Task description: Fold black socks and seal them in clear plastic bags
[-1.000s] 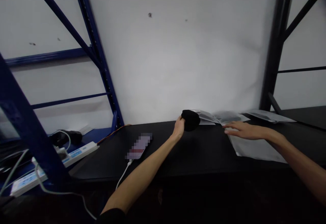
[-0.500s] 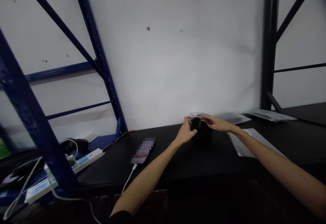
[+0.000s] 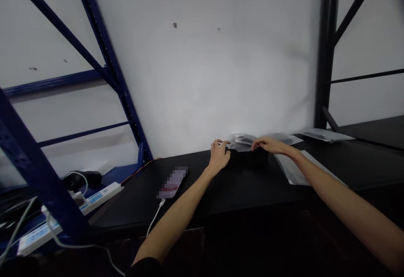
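Observation:
A soft-looking black cloth item [image 3: 248, 160] lies spread at the back of the black table, and its outline partly melts into the tabletop. At its left end is my left hand [image 3: 219, 154], fingers curled and thumb against the dark edge. My right hand [image 3: 270, 145] pinches the upper right edge with its fingertips pointing down. Just behind the item, against the wall, lie clear plastic bags [image 3: 242, 139]. What kind of cloth article it is cannot be made out.
A phone [image 3: 173, 183] with a white charging cable lies left of my left forearm. More flat plastic bags [image 3: 325, 134] and a pale packet [image 3: 295, 170] lie to the right. Blue rack posts [image 3: 47, 176] and a white power strip [image 3: 104, 196] stand at the left.
My hands have moved apart, and the black cloth between them has gone from a raised bunch to a wider, flatter shape. More of the plastic bags behind it shows. The view has shifted slightly.

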`<state>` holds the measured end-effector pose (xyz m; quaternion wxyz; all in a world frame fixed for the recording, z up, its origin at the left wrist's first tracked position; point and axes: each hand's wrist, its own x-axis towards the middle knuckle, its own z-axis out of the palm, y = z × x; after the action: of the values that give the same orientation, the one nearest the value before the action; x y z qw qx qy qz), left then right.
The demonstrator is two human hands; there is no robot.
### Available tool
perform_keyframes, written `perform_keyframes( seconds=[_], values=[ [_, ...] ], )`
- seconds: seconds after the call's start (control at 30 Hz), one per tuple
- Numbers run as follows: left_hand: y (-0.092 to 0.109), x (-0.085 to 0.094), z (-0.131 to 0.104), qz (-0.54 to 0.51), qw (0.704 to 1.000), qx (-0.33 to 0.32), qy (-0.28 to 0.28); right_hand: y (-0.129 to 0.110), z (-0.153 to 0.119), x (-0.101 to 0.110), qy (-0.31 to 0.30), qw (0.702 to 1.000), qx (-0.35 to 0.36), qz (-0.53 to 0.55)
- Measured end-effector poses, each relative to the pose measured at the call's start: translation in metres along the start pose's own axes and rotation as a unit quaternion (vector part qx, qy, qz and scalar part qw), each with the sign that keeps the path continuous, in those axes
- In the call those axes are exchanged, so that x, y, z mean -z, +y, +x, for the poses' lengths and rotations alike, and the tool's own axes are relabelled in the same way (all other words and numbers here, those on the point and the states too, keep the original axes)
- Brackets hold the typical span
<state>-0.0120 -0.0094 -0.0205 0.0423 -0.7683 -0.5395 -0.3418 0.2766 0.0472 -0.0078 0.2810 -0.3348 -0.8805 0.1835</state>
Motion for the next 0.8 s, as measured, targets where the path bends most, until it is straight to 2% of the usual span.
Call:
perform_keyframes(
  seconds=[0.13, 0.23, 0.33, 0.43, 0.53, 0.67, 0.73, 0.8],
  values=[
    [0.006, 0.000, -0.001, -0.010, 0.992, -0.094, -0.080, -0.009, -0.002, -0.002, 0.034, 0.998, -0.043, -0.007],
    [0.006, -0.004, -0.004, 0.015, 0.983, -0.127, -0.134, -0.012, -0.001, -0.008, -0.024, 0.999, -0.036, -0.009],
    [0.005, -0.006, -0.003, 0.047, 0.979, -0.131, -0.146, -0.009, 0.000, -0.012, -0.086, 0.995, -0.037, -0.039],
    [0.005, 0.000, 0.002, 0.043, 0.988, -0.101, -0.105, 0.000, 0.002, -0.011, -0.090, 0.993, -0.042, -0.060],
    [0.003, 0.009, 0.008, 0.032, 0.999, -0.025, -0.028, 0.008, 0.003, -0.006, -0.076, 0.995, -0.029, -0.050],
    [-0.008, 0.022, 0.012, 0.078, 0.992, 0.069, 0.073, 0.015, 0.002, 0.003, -0.005, 0.998, -0.022, -0.060],
    [-0.016, 0.026, 0.013, 0.113, 0.985, 0.070, 0.108, 0.017, 0.002, 0.007, 0.048, 0.995, -0.024, -0.078],
    [-0.023, 0.026, 0.014, 0.125, 0.986, 0.042, 0.104, 0.017, 0.001, 0.009, 0.081, 0.992, -0.022, -0.089]
  ],
)
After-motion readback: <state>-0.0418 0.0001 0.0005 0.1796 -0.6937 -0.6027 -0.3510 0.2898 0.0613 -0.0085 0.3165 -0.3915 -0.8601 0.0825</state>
